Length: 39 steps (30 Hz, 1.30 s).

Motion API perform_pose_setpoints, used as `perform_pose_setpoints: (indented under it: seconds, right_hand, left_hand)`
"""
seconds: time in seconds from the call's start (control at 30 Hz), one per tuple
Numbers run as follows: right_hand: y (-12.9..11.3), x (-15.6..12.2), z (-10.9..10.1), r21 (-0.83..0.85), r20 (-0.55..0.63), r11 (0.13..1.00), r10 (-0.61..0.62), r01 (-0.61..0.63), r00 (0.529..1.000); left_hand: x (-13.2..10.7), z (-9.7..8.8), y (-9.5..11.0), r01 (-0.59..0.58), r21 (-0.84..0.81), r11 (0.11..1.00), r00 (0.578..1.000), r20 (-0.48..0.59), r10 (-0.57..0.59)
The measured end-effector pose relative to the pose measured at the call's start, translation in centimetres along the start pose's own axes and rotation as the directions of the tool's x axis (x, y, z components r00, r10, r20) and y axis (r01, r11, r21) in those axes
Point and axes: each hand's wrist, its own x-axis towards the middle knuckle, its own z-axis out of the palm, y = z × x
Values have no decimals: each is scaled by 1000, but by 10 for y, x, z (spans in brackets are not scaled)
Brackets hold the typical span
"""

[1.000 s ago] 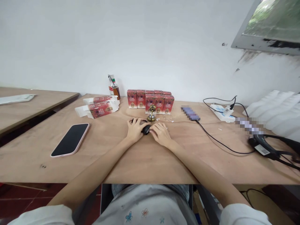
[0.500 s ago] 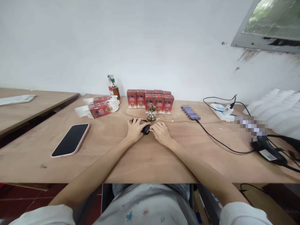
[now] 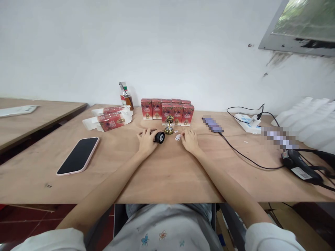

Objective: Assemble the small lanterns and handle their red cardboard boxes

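Observation:
My left hand (image 3: 147, 142) rests on the table, its fingers wrapped round a black cylindrical thing (image 3: 159, 137) whose round, pale-centred end faces right. What kind of thing it is I cannot make out. To the right, my right hand (image 3: 190, 141) lies on the wood with fingers apart and thumb towards several small white pieces (image 3: 178, 137). Nothing shows in this hand. Between the hands and a little beyond them stands a small brass-coloured lantern (image 3: 169, 125), upright, with a clear middle.
Red printed boxes (image 3: 167, 111) stand behind the lantern. Flattened red cartons (image 3: 112, 119) and a bottle (image 3: 127, 99) are at back left, with a phone (image 3: 78, 156) nearer. On the right are a cabled phone (image 3: 213, 124), a power strip (image 3: 247, 123) and a black device (image 3: 300, 166).
My right hand has drawn away rightward from the black cylindrical thing. My left hand has shifted slightly left with it, turning its round end into view. The small white pieces are now more exposed.

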Motion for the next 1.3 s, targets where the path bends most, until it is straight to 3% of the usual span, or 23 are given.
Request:
perform_pose_setpoints:
  seconds: [0.13, 0.33, 0.53, 0.67, 0.77, 0.83, 1.0, 1.13, 1.3]
  right_hand:
    - [-4, 0, -2, -26, 80, 999, -29, 31, 996]
    - [-4, -1, -3, -42, 65, 998, 47, -44, 997]
    - [-1, -1, -3, -41, 76, 999, -27, 30, 997]
    - [-2, -1, -8, -96, 40, 995, -13, 16, 999]
    - [-11, -3, -17, -37, -61, 994, -101, 98, 993]
    - [-20, -5, -23, 32, -126, 974, -217, 223, 968]
    - [-45, -12, -30, 79, -198, 851, -496, 518, 845]
    - [-50, -13, -27, 70, -201, 809, -562, 584, 802]
    - [-48, -13, -22, 101, -233, 788, -574, 607, 785]
  left_hand:
    - [-1, 0, 2, -29, -13, 999, 1000, 7, 29]
    - [-1, -1, 3, -19, -20, 1000, 1000, 18, 19]
    - [-1, 0, 4, -39, -43, 998, 998, 39, 41]
    - [-1, 1, 3, -142, -112, 984, 986, 71, 150]
    - [-2, 1, 4, -232, -149, 961, 965, 86, 247]
    - [-2, 0, 4, -256, -155, 954, 957, 95, 273]
    - [-3, 0, 4, -271, -150, 951, 952, 105, 288]
    - [-3, 3, 3, -300, -151, 942, 945, 84, 315]
    - [-2, 5, 2, -314, -141, 939, 937, 110, 330]
